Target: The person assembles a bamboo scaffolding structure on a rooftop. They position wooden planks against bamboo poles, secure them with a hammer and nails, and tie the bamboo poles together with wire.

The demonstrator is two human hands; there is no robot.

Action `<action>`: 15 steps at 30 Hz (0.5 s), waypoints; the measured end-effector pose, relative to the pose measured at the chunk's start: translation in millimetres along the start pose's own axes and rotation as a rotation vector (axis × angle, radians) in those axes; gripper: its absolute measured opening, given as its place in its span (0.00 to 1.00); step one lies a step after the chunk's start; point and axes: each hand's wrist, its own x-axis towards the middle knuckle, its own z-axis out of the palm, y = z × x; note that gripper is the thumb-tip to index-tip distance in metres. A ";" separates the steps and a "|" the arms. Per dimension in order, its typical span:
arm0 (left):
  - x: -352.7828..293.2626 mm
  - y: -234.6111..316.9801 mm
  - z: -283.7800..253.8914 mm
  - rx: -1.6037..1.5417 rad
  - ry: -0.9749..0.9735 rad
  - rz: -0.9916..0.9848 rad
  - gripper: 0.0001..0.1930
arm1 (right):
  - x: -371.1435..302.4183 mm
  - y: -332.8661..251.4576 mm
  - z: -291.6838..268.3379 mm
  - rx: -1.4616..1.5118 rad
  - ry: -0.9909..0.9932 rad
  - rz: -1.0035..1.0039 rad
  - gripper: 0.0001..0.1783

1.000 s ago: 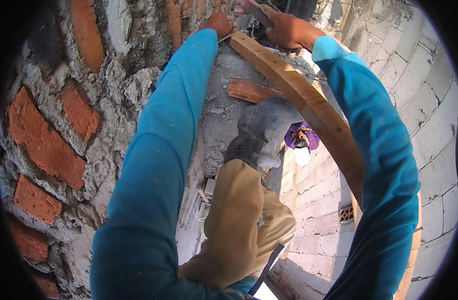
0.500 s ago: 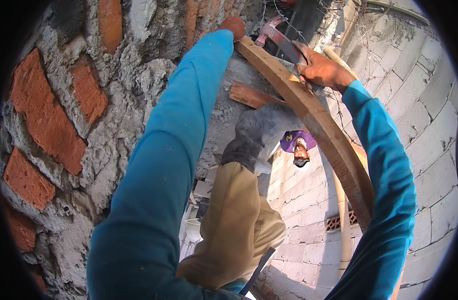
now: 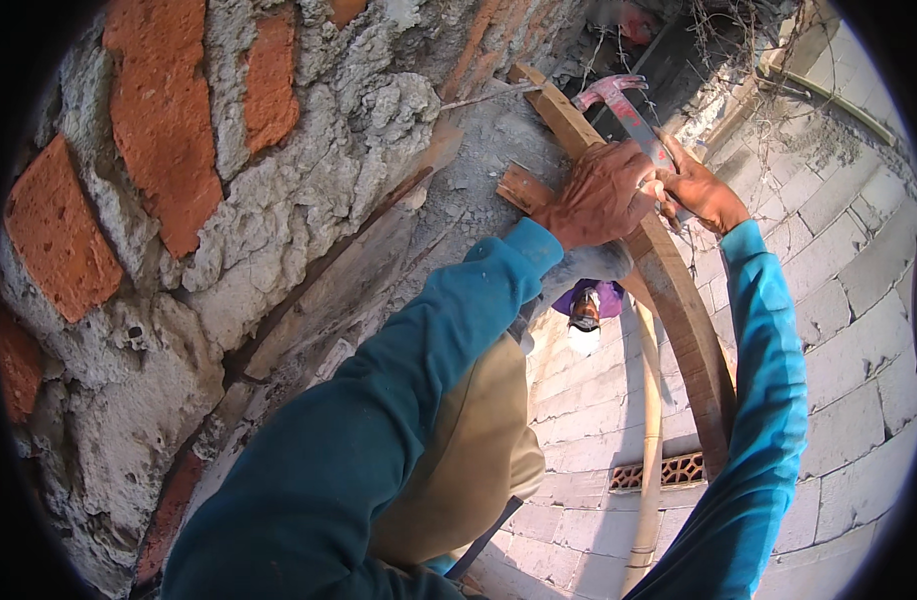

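Note:
My right hand (image 3: 707, 194) grips a claw hammer (image 3: 635, 122) with a worn red and bare-metal head, its head pointing up and to the left. Close against it, over the wooden beam (image 3: 679, 305), is my left hand (image 3: 605, 192), its fingers drawn together in a pinch beside the right fingers. Whatever the left fingers hold is too small or hidden to make out. The beam runs from the upper middle down toward my right forearm, passing under both hands. A short piece of wood (image 3: 524, 188) sticks out to the left of the beam.
A rough wall of brick and mortar (image 3: 229, 260) fills the left side. Wire strands (image 3: 724, 45) tangle at the top right. Well below, a person in a white hat (image 3: 585, 338) stands near a pale pole (image 3: 647, 430) and a grey block wall (image 3: 839, 340).
My left hand has come away from the beam's upper end, moving right and down to meet my right hand. The right hand still holds the hammer. The view has shifted.

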 end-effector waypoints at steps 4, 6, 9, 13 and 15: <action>-10.7 -27.1 2.5 0.025 -0.054 0.100 0.11 | -2.2 -6.4 -7.1 -0.078 -0.002 0.027 0.42; -6.3 -39.3 8.5 0.027 -0.155 0.139 0.13 | -4.1 -8.6 -7.0 -0.132 0.028 0.029 0.42; 2.3 -53.7 16.2 0.012 -0.275 0.140 0.15 | -7.1 -13.7 -1.8 -0.106 0.048 0.046 0.41; 1.0 -61.7 24.9 -0.002 -0.220 0.110 0.15 | -8.9 -28.1 4.8 -0.066 0.054 -0.015 0.40; -2.5 -62.6 28.8 -0.005 -0.186 0.091 0.15 | -9.0 -37.4 6.2 -0.123 0.053 0.011 0.39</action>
